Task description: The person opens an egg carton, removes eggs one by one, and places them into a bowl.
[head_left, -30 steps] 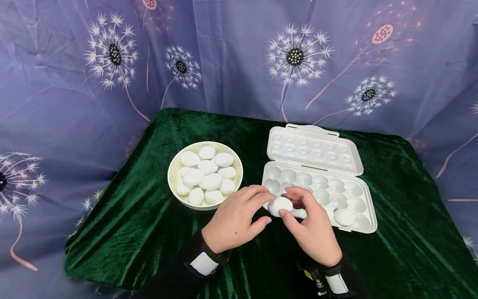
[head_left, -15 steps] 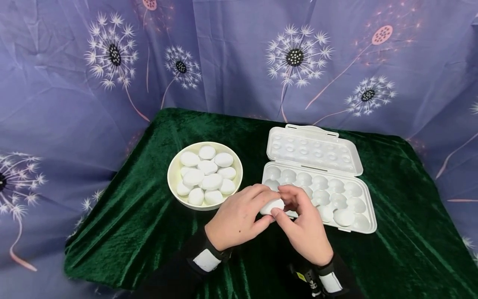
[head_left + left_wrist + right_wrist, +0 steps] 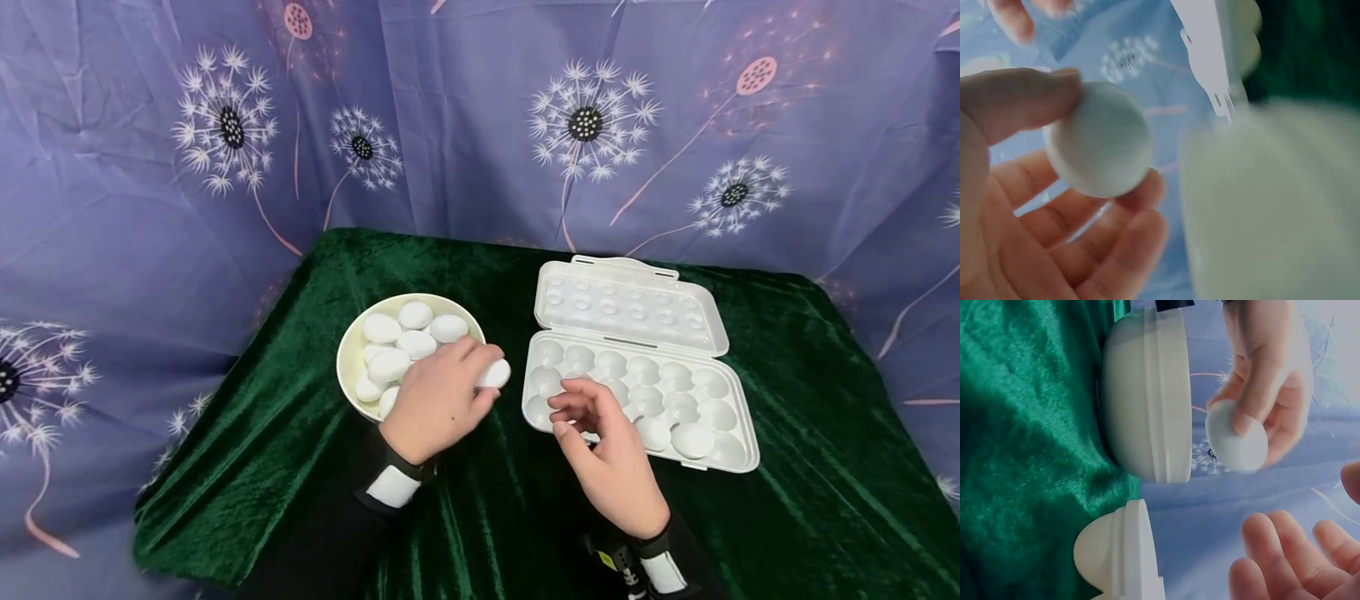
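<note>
My left hand (image 3: 442, 400) pinches a white egg (image 3: 495, 374) between thumb and fingers, above the right rim of a cream bowl (image 3: 351, 379). The left wrist view shows the same egg (image 3: 1102, 140) with the thumb on one side and the fingertips on the other. Several white eggs (image 3: 388, 365) lie heaped in the bowl, some hidden behind the hand. My right hand (image 3: 618, 462) is held over the front left of a white egg carton (image 3: 738, 392), its fingers loosely bent around nothing. An egg (image 3: 692, 440) sits in a front-row cup of the carton.
The carton's lid (image 3: 630, 304) lies folded back, away from me. Dark green velvet cloth (image 3: 255, 467) covers the table, with a strip of it between bowl and carton. A purple curtain (image 3: 465, 125) with dandelion prints hangs behind.
Both hands were on the egg in front of the carton. My right hand has let go of it, and my left hand has carried it leftward to the bowl's rim.
</note>
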The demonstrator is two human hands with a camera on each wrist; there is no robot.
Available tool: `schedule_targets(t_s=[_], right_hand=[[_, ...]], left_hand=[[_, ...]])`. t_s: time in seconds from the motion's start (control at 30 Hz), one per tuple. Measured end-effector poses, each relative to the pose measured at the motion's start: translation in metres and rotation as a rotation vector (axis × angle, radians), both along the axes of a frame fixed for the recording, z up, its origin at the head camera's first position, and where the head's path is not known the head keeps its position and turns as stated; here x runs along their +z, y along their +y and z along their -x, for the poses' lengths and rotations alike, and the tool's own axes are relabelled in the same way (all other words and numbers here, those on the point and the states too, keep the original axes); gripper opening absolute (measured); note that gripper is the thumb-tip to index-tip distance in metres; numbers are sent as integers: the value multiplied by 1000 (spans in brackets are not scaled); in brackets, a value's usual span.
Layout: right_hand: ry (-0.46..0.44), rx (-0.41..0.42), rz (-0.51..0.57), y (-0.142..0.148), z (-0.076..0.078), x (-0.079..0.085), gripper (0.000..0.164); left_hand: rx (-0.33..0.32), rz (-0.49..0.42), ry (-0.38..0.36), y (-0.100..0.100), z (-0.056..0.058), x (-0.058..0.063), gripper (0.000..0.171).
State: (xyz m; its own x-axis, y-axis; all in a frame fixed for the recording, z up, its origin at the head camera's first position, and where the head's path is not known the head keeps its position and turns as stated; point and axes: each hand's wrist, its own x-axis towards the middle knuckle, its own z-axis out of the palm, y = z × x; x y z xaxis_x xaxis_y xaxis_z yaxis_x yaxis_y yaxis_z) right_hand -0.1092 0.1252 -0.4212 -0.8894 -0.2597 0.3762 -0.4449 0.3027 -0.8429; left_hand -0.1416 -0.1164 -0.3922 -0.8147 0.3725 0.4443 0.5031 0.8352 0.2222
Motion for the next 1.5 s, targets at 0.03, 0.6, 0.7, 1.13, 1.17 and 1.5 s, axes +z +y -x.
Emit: schedule_targets(t_s=[0.03, 0.6, 0.7, 1.13, 1.17, 1.5], right_hand=[[1, -1, -1, 1, 0, -1, 46], [31, 3, -8, 5, 1, -12, 43], [44, 5, -19, 5, 0, -13, 46], [27, 15, -46, 8, 0, -14, 42], [25, 14, -47, 9, 0, -14, 43], [15, -81, -83, 26, 3, -10, 38]], left_hand=[[19, 17, 16, -5, 2, 0, 39], [76, 129, 11, -19, 23, -14, 36], [97, 140, -29, -19, 25, -19, 33], [158, 130, -67, -30, 18, -19, 38], [161, 128, -63, -30, 17, -18, 38], [37, 68, 8, -12, 5, -9, 43]])
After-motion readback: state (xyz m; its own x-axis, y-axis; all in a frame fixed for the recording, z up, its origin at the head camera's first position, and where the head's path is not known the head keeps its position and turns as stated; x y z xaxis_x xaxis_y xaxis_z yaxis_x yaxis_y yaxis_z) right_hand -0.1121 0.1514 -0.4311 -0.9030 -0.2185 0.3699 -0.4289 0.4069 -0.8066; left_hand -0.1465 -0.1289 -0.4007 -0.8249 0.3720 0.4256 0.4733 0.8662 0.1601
